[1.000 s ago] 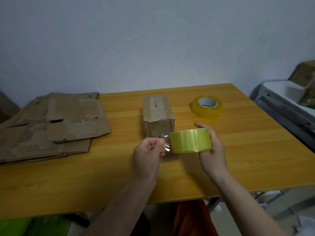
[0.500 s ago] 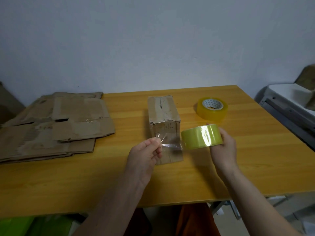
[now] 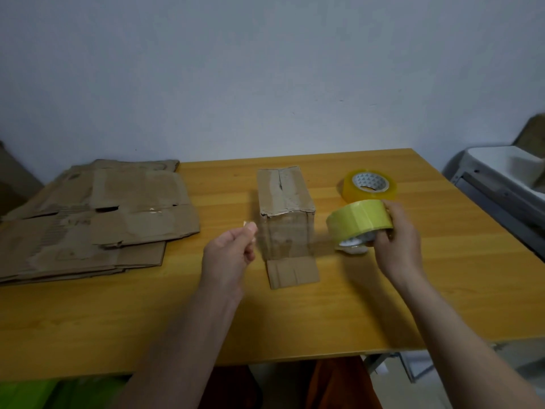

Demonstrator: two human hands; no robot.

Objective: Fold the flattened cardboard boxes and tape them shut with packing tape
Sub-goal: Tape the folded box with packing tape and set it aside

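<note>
Head view: the hands have drawn apart, stretching clear tape across the folded box (image 3: 285, 214). Left hand (image 3: 228, 255) pinches the tape end (image 3: 247, 224); right hand (image 3: 393, 236) grips the roll (image 3: 358, 221), ready for sealing

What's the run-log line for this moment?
left hand: pinches tape end | right hand: grips yellow-green packing tape roll | brown cardboard box: folded, on table

No legible text or labels anywhere.

flattened boxes (image 3: 88, 219) cut off left, stretched tape (image 3: 290, 237) barely visible
</note>
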